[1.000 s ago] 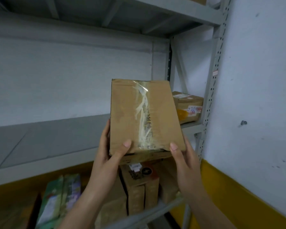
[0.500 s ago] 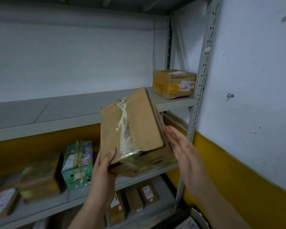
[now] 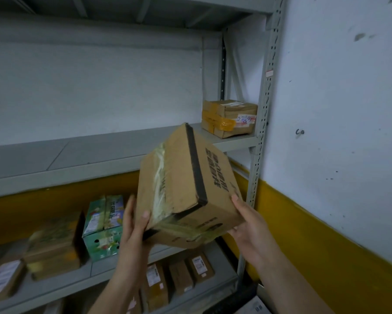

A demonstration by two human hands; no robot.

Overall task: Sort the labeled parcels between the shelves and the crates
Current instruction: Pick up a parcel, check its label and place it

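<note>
Grey shelving (image 3: 88, 152) is being faced; before it, a tilted cardboard parcel (image 3: 181, 184) is being held aloft, left hand (image 3: 133, 227) and right hand (image 3: 251, 230) being curled round its lower corners.

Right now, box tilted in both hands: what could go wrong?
The box is tilted and held only at its lower corners by the left hand and right hand; it could slip. Its tape looks wrinkled and torn, so a seam may open. Pushed onto the shelf, it might bump the parcel at the right end.
</note>
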